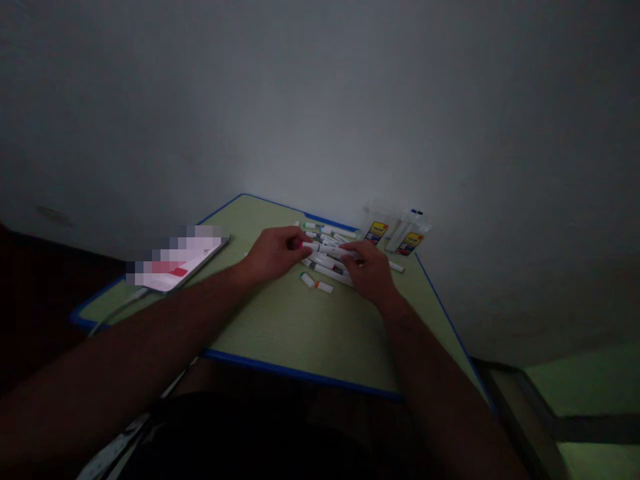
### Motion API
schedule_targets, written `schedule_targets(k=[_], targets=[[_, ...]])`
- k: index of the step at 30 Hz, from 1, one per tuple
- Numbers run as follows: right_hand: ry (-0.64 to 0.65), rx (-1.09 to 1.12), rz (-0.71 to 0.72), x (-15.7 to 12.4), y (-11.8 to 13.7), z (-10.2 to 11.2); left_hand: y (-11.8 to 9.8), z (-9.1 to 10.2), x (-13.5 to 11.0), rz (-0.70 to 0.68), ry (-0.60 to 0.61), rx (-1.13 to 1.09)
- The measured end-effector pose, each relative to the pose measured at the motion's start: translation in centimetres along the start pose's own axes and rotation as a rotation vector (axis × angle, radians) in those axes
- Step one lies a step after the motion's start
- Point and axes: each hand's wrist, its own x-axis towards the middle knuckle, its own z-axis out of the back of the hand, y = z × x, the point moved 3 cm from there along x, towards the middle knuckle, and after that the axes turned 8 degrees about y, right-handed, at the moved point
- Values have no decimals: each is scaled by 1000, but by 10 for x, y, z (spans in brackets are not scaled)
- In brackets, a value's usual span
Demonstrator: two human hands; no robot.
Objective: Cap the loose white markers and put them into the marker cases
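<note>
Spanning the gap between the two hands, a white marker is held just above the marker pile, toward the far right of the desk. Its pink end is pinched in the curled fingers of the left hand; whether that end is a bare nib or a cap cannot be told. The other end is covered by the right hand, laid palm down with fingers bent; whether it is gripped or only touched cannot be told in the dim light. Two loose caps are noted just in front of the pile, apart from both hands. Two clear packs are stood against the wall behind the pile. A phone with a cable is laid at the left edge, well apart.

Risks, as judged: if the pink end is a bare nib, ink may be transferred to the left fingers. The loose caps or outer markers may be knocked and rolled off the desk by a sweep of either hand. A mismatched cap may be picked in this poor light.
</note>
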Motion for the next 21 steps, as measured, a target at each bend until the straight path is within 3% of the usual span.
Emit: schedule_targets(k=[9, 15, 21], targets=[[-75, -14, 9, 1, -2, 3, 8, 0, 4, 20, -2, -227], [-83, -33, 34, 0, -1, 4, -1, 6, 3, 133, -54, -348], [-75, -12, 49, 0, 3, 7, -2, 9, 3, 169, -12, -392]])
